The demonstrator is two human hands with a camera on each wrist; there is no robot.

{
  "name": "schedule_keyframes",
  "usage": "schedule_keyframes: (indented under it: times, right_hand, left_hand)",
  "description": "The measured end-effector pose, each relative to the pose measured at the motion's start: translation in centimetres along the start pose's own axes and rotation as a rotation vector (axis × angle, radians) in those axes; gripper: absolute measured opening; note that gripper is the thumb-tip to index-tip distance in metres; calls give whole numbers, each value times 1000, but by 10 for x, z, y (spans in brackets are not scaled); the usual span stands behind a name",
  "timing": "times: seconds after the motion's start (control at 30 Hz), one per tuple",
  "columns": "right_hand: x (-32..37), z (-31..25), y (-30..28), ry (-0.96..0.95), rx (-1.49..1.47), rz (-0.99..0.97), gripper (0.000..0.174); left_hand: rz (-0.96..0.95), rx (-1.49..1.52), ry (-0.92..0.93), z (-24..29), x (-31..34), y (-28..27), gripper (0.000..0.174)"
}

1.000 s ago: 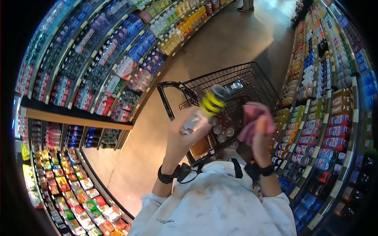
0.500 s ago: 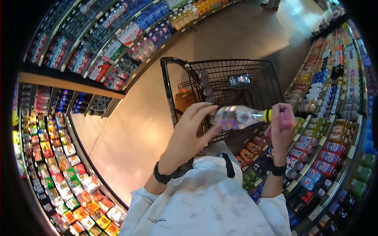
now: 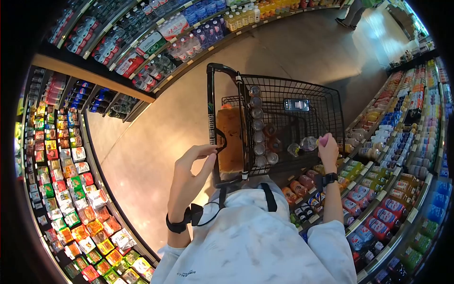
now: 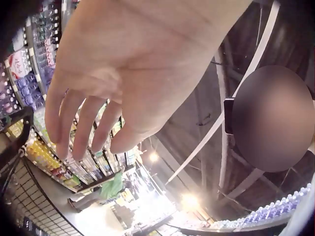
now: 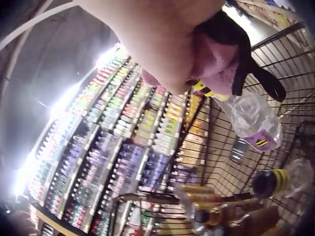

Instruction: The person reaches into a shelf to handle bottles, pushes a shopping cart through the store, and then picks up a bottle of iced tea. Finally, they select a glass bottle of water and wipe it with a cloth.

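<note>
My right hand (image 3: 328, 152) grips a clear bottle (image 3: 309, 143) by its yellow-and-black neck, a pink cloth (image 3: 324, 139) bunched with it, over the right part of the black cart (image 3: 302, 81). In the right wrist view the bottle (image 5: 256, 118) hangs down from the cloth (image 5: 221, 66), and another bottle with a yellow-and-black neck (image 5: 281, 182) lies lower in the cart. My left hand (image 3: 191, 175) is empty beside the cart handle, thumb apart from the fingers. The left wrist view shows its palm (image 4: 133, 69) with relaxed fingers.
Several clear-topped containers (image 3: 257, 124) line the basket's left side, and a phone (image 3: 296, 104) lies farther back. An orange-brown item (image 3: 230, 142) fills the section by the handle. Drink shelves (image 3: 378, 208) flank the cart's right; a person (image 3: 352, 16) stands up the aisle.
The bottle has left my left hand and gone down to the right, over the basket, in my right hand. My left hand has drawn back toward the handle, and the cart shows more fully.
</note>
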State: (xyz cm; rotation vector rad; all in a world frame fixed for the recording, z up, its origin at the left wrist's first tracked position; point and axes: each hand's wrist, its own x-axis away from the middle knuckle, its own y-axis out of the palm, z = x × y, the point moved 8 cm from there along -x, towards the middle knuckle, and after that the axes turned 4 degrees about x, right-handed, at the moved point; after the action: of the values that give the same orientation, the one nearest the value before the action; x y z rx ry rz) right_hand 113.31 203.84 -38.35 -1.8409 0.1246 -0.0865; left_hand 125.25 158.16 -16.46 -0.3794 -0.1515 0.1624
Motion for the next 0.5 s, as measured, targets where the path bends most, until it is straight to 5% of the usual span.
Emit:
schedule_keyframes:
  times: [0.2, 0.37, 0.5]
  right_hand:
    - [17, 12, 48, -62, 23, -182, 34]
    - [27, 23, 44, 2, -115, -296, 44]
    - [32, 20, -11, 116, -220, -175, 60]
  left_hand:
    - [20, -33, -68, 2, 4, 7, 21]
    - [-38, -41, -85, -1, -10, 22, 22]
    - [-164, -26, -49, -2, -30, 41, 24]
